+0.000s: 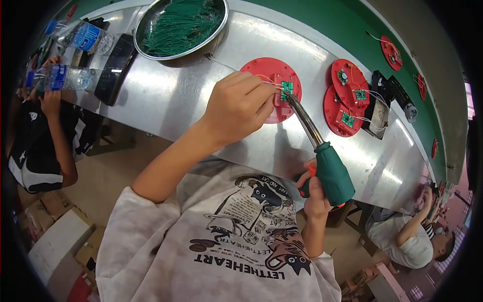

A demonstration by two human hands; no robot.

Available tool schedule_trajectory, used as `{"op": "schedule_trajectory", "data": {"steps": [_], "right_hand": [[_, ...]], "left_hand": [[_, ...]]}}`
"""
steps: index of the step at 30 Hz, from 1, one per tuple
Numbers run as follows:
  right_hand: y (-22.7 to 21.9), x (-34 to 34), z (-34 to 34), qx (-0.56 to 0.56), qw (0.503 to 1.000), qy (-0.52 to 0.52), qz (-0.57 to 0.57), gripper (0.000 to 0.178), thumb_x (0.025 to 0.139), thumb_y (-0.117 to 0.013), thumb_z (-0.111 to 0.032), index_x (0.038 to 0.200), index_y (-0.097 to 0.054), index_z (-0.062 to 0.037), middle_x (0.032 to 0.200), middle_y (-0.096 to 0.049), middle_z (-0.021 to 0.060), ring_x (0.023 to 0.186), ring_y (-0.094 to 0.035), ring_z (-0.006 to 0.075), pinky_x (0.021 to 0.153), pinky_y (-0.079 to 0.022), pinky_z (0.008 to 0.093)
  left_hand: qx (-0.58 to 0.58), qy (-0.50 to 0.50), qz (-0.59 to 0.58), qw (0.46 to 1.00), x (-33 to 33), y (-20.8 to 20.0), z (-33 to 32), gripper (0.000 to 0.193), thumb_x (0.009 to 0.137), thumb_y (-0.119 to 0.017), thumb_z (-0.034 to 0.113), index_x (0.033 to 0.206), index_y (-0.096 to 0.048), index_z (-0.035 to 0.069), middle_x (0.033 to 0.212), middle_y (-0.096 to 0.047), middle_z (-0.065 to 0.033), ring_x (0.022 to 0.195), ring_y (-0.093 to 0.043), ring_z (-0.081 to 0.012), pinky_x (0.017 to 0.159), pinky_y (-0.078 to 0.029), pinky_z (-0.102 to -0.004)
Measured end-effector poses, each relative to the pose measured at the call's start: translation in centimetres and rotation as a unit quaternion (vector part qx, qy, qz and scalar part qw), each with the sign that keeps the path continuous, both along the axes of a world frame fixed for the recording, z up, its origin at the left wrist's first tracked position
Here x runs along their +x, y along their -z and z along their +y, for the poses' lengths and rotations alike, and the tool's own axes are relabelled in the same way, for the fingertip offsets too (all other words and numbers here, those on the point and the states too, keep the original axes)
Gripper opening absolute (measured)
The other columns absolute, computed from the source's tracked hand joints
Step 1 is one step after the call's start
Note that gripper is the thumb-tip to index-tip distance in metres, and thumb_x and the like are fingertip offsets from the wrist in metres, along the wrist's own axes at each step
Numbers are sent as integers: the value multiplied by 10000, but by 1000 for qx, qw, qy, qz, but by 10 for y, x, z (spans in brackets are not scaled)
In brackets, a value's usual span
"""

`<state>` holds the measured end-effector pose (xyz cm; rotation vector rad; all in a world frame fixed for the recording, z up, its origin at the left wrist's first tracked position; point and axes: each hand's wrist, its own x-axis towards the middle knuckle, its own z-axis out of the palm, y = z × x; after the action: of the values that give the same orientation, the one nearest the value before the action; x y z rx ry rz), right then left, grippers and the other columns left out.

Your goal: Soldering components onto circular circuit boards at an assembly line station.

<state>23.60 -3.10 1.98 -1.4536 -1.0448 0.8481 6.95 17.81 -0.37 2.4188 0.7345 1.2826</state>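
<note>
The right hand [317, 199] grips a green-handled soldering gun [334, 173], tip at a green circuit board [287, 88]; the left hand [239, 104] has fingers pinching thin wires [269, 82].

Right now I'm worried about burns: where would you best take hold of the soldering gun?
Probably by the thick green handle, coming from its right: that side looks free, while the right hand grips its left. The long, bent metal neck ends at the small green board and may be hot.
</note>
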Motion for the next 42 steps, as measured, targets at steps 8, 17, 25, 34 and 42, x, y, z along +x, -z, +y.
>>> {"op": "schedule_trajectory", "data": {"steps": [8,17,25,34,42], "right_hand": [[-4,-2,1,-23,1000,9,1,404,906,-555,-128,1240,-541,99,1044,-617,203,554,-602,206,498,-472,298],[-4,-2,3,-27,994,58,87,375,915,-577,-180,1156,-549,105,949,-604,185,547,-614,219,504,-496,314],[-5,1,4,39,992,79,95,474,931,-581,-284,1163,-468,113,956,-605,219,496,-606,227,439,-506,334],[2,2,1,40,990,87,103,456,937,-580,-286,1136,-484,113,971,-609,242,480,-606,232,412,-502,337],[3,2,2,51,986,98,122,498,941,-579,-281,1199,-458,128,965,-606,259,485,-610,233,412,-506,340]], "left_hand": [[32,-10,21,999,1,6,2,118,739,-703,78,842,-661,39,761,-625,-81,664,-594,-257,627,-478,-368],[43,-23,20,999,2,9,1,89,736,-690,77,808,-647,44,705,-586,-62,642,-578,-245,605,-467,-368],[49,-21,23,998,4,11,2,92,728,-688,72,808,-652,45,710,-586,-59,645,-581,-241,605,-467,-365],[66,-17,31,997,3,10,2,147,683,-696,55,823,-652,48,739,-590,-53,648,-581,-231,593,-467,-361],[77,-9,55,995,1,8,0,153,697,-702,61,840,-649,44,768,-580,-50,669,-574,-225,577,-468,-342]]}}
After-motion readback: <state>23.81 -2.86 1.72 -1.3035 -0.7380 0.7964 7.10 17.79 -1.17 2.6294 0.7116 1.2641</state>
